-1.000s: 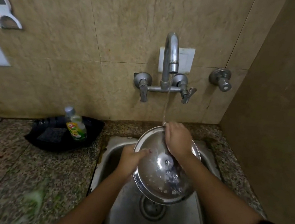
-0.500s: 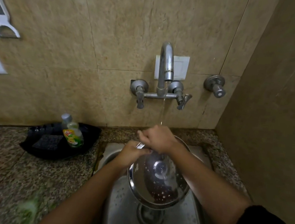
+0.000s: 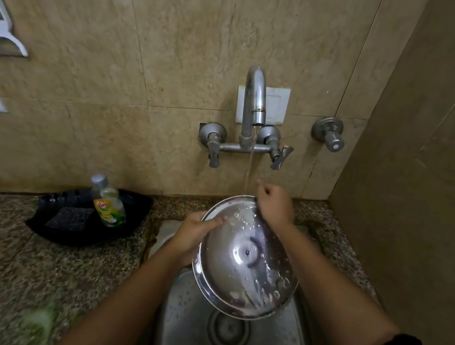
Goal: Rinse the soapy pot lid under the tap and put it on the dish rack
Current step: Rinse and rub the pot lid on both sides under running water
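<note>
A round steel pot lid (image 3: 244, 260) is held tilted over the steel sink (image 3: 190, 328), its wet underside facing me with suds and droplets on it. My left hand (image 3: 192, 235) grips the lid's left rim, thumb over the edge. My right hand (image 3: 274, 205) rests on the lid's upper right rim with fingers curled. A thin stream of water falls from the chrome tap (image 3: 254, 104) onto the lid's top edge beside my right hand. No dish rack is in view.
A black tray (image 3: 134, 218) on the granite counter (image 3: 8, 266) left of the sink holds a green dish-soap bottle (image 3: 109, 205) and a dark scrub pad (image 3: 70, 217). A valve (image 3: 329, 134) sticks out right of the tap. A side wall stands close on the right.
My right hand has moved from the lid's upper left rim to its upper right rim. The lid has turned a little in my hands under the stream.
</note>
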The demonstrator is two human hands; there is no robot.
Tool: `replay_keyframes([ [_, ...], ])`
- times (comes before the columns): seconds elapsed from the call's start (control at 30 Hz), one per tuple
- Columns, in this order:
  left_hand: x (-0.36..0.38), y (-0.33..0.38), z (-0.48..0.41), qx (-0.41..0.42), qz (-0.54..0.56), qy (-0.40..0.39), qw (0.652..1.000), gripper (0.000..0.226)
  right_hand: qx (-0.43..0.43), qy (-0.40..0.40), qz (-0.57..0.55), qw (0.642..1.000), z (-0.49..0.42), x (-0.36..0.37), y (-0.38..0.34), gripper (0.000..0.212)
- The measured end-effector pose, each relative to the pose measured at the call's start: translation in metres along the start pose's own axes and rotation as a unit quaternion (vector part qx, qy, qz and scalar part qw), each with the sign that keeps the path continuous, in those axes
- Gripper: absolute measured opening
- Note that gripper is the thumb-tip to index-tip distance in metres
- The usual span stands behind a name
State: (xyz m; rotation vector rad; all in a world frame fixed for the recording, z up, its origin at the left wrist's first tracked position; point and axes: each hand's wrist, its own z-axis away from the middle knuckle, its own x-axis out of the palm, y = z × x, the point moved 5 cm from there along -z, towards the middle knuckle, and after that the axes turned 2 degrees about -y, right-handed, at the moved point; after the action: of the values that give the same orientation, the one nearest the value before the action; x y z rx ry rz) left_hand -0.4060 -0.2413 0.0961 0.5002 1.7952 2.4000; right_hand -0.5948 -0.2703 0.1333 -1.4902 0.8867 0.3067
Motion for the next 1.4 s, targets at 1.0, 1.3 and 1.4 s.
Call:
replay_keyframes([
  [1.0,0.001,-0.004,0.010,0.017,0.082,0.187,0.979,0.041,-0.294,-0.101,0.200,0.929,0.085,0.058,-0.030,0.065],
  [1.3,-0.020,-0.019,0.016,0.034,0.051,0.225,0.972,0.042,-0.129,-0.027,0.286,0.949,0.060,0.021,0.035,0.074],
  [1.4,-0.004,-0.020,0.017,0.020,0.071,0.197,0.978,0.043,-0.167,-0.015,0.228,0.959,0.043,0.038,-0.012,0.071],
])
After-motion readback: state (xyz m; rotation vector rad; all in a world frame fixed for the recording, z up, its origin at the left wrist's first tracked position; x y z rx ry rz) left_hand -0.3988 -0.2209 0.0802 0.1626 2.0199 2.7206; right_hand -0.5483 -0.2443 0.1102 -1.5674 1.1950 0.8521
